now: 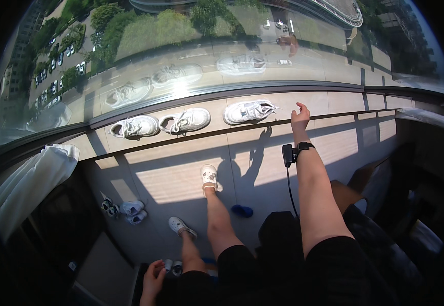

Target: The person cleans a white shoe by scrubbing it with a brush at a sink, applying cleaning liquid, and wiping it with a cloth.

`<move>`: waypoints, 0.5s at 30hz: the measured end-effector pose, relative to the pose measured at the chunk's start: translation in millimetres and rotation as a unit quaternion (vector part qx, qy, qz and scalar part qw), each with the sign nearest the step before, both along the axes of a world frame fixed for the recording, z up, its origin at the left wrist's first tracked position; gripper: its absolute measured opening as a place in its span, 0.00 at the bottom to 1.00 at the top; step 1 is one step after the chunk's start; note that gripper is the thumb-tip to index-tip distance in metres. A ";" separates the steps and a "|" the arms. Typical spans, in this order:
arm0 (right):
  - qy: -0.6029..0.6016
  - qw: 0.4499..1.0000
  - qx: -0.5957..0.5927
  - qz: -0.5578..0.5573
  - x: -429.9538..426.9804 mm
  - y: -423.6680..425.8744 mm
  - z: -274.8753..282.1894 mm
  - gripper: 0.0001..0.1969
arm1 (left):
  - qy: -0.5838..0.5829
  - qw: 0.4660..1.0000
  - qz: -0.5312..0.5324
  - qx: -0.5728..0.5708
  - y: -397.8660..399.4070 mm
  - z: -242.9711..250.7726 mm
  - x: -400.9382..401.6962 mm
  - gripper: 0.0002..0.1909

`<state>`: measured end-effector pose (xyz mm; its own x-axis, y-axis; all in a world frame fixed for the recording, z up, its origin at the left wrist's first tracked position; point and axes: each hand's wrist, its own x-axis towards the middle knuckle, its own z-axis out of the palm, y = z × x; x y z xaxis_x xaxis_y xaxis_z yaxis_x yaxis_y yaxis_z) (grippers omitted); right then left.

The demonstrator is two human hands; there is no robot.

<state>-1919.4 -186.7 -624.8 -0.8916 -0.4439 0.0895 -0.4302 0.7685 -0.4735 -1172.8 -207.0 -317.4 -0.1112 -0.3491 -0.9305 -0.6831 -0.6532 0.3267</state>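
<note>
On the window ledge lie white lace-up sneakers: one at the left (135,126), another close beside it (185,120), and a third further right (249,111). My right hand (301,116) is raised near the ledge, just right of the third sneaker and apart from it, its fingers apart and holding nothing. A black watch or band (305,146) with a small black device (289,155) and cable is on that wrist. Low in the picture my left hand (155,274) hangs at my side, fingers loosely curled, with no object seen in it.
The window glass (191,49) reflects the sneakers above a street far below. A white curtain (38,183) hangs at left. On the tiled floor are a blue clog (242,210), pale sneakers (133,211) and small dark-and-white shoes (110,207). A brown chair-like object (346,195) stands at right.
</note>
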 end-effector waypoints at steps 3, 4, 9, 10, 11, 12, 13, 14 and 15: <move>-0.090 0.991 0.085 0.054 45.8 30.4 7.3 0.18 | 0.018 0.999 0.030 -0.008 16.7 1.2 15.9 0.20; -0.122 0.983 0.128 0.054 89.6 31.5 7.8 0.17 | 0.016 0.998 0.053 -0.012 26.2 6.8 28.3 0.21; -0.389 0.867 0.278 0.142 268.6 55.5 39.7 0.15 | -0.013 0.992 0.114 -0.059 93.3 18.5 108.7 0.12; -0.381 0.862 0.293 0.162 287.7 64.3 48.5 0.17 | -0.019 0.995 0.081 -0.063 108.9 15.1 122.0 0.08; -0.381 0.872 0.255 0.171 285.3 85.3 48.9 0.20 | 0.000 0.986 0.085 -0.142 110.7 9.0 113.1 0.07; -0.381 0.846 0.321 0.191 348.2 71.4 68.5 0.23 | -0.029 0.982 0.132 -0.133 134.0 21.4 142.8 0.09; -0.371 0.829 0.358 0.219 382.6 64.6 79.6 0.25 | -0.032 0.976 0.176 -0.126 153.9 19.9 164.5 0.10; -0.375 0.815 0.369 0.241 408.0 61.2 87.5 0.21 | -0.038 0.968 0.180 -0.172 175.7 17.4 179.8 0.12; -0.379 0.802 0.381 0.259 433.0 61.2 92.5 0.17 | -0.045 0.958 0.181 -0.216 195.1 15.8 197.1 0.13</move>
<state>-1486.3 -125.6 -532.3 -0.2397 -0.4407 -0.8650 -0.5959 0.7702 -0.2273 -975.7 -11.9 -301.6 0.1633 -0.7045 -0.6907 -0.4749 -0.6698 0.5709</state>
